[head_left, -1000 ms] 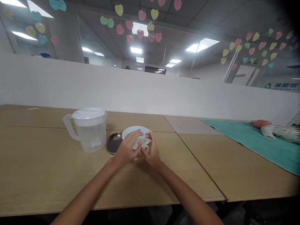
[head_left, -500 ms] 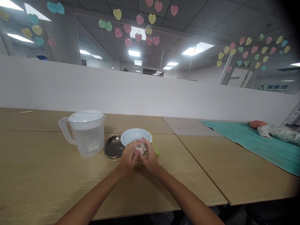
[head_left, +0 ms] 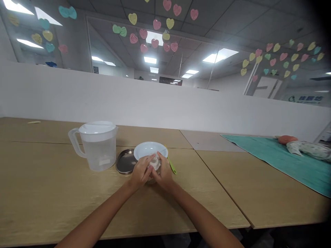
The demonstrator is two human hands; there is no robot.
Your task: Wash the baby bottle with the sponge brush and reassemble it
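Between my two hands is a baby bottle (head_left: 154,163), seen from above, with a whitish ring and a clear domed top. My left hand (head_left: 140,171) wraps its left side, and my right hand (head_left: 164,173) wraps its right side. Both thumbs meet at the near side of the top. The bottle's lower body is mostly hidden by my hands. Just behind it stands a pale blue-white bowl (head_left: 144,148). A round metal tray (head_left: 125,162) lies left of my left hand, and a green handle (head_left: 172,166) sticks out right of my right hand.
A lidded clear plastic pitcher (head_left: 99,150) with liquid stands at the left. On the right, a teal towel (head_left: 271,155) bears a doll-like figure in patterned cloth (head_left: 310,150). A low white wall (head_left: 160,106) runs behind the wooden table (head_left: 64,196).
My view has shifted slightly. Both hands stay on the bottle's top, with the thumbs moved a little and the whitish ring slightly more exposed.
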